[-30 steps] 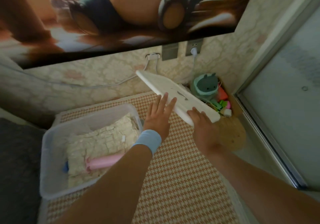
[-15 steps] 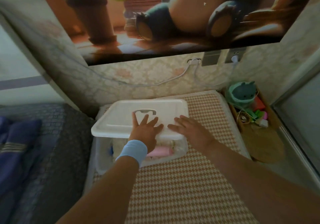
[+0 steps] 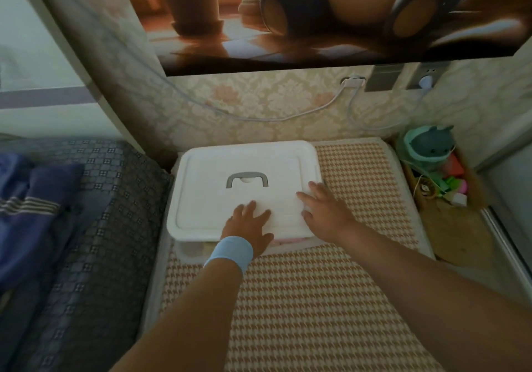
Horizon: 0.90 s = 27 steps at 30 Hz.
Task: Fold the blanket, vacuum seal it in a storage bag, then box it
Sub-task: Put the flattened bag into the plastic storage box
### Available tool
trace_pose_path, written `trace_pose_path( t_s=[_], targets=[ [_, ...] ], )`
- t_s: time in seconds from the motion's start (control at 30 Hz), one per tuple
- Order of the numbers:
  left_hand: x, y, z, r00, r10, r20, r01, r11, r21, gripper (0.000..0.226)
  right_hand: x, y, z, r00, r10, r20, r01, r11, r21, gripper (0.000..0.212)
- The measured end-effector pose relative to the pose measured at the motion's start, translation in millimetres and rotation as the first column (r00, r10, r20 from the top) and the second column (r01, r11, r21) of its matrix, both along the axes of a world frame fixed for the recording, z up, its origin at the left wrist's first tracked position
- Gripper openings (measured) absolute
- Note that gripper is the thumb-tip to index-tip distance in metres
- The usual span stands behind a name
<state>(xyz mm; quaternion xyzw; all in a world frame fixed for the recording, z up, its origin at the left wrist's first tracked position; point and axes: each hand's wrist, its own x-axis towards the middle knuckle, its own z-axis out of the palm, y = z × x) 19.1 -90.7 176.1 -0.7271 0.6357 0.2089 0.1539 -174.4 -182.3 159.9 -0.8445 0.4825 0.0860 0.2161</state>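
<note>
A white lid (image 3: pixel 218 167) with a grey handle (image 3: pixel 247 178) lies flat on the clear plastic storage box (image 3: pixel 190 249). The box stands on a houndstooth mat at the wall. My left hand (image 3: pixel 247 227), with a light blue wristband, presses flat on the lid's near edge. At the lid's near right corner my right hand (image 3: pixel 325 210) rests with fingers spread. A strip of the pink and cream contents (image 3: pixel 285 240) shows under the lid's front rim; the rest of the sealed blanket is hidden.
The houndstooth mat (image 3: pixel 316 299) covers a narrow bench. A dark patterned bed cover (image 3: pixel 95 242) with a blue blanket (image 3: pixel 26 213) lies left. On the right, a basket (image 3: pixel 457 227) holds a teal toy (image 3: pixel 426 148) and small items. Cables (image 3: pixel 288 114) hang along the wall.
The lid was carried from the right and laid on the open box. It now sits flat, and both hands have slid to its near edge and right corner.
</note>
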Motion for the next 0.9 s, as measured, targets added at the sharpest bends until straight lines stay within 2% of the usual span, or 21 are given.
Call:
trace_pose_path(
  t_s=[0.1, 0.2, 0.3, 0.4, 0.47, 0.53, 0.57, 0.63, 0.73, 0.83, 0.9],
  targets=[
    [-3.6, 3.9, 3.5, 0.988, -0.146, 0.053, 0.15, 0.986, -0.075, 0.052, -8.4, 5.6, -4.9, 1.0, -0.01, 0.005, 0.01, 0.999, -0.043, 0.049],
    [-11.9, 9.6, 2.8, 0.973, -0.23, 0.033, 0.232, 0.972, -0.045, 0.045, -14.6, 9.3, -5.7, 1.0, 0.02, 0.005, -0.02, 0.995, -0.095, 0.047],
    [-13.1, 6.9, -0.5, 0.977, -0.213, -0.005, 0.212, 0.974, -0.074, 0.04, -12.3, 9.2, -6.9, 0.999, 0.039, 0.017, -0.037, 0.993, -0.109, 0.045],
    [-9.7, -9.1, -1.4, 0.992, -0.124, -0.023, 0.117, 0.974, -0.195, 0.037, -6.9, 2.4, -8.2, 0.997, -0.009, 0.074, 0.018, 0.992, -0.128, 0.036],
    [-6.3, -20.3, -2.4, 0.994, -0.103, 0.034, 0.108, 0.964, -0.242, 0.046, -2.9, 0.1, -10.2, 0.988, -0.079, 0.131, 0.097, 0.986, -0.138, 0.036],
    [-2.4, -29.7, -7.6, 0.995, -0.083, 0.055, 0.092, 0.98, -0.175, 0.065, -0.8, -2.9, -15.5, 0.964, -0.207, 0.168, 0.231, 0.964, -0.136, 0.045],
    [-1.3, -33.7, -12.6, 0.996, -0.076, 0.042, 0.08, 0.99, -0.12, 0.076, -0.6, -5.3, -19.9, 0.938, -0.296, 0.182, 0.317, 0.943, -0.1, 0.054],
    [1.2, -37.3, -20.8, 0.997, -0.068, 0.02, 0.069, 0.997, -0.034, 0.089, 0.1, -10.7, -24.6, 0.865, -0.452, 0.218, 0.448, 0.891, 0.072, 0.073],
    [-2.0, -43.5, -27.2, 1.0, -0.025, -0.014, 0.025, 1.0, -0.001, 0.095, -5.0, -23.3, -30.0, 0.758, -0.598, 0.26, 0.5, 0.789, 0.359, 0.088],
    [-6.5, -48.4, -25.9, 1.0, 0.004, -0.022, -0.005, 1.0, -0.019, 0.097, -9.7, -31.8, -31.4, 0.728, -0.648, 0.225, 0.554, 0.749, 0.364, 0.089],
    [-7.7, -49.9, -24.5, 1.0, 0.014, -0.021, -0.014, 1.0, -0.023, 0.097, -8.0, -33.2, -30.9, 0.757, -0.615, 0.221, 0.548, 0.782, 0.296, 0.074]
  ],
)
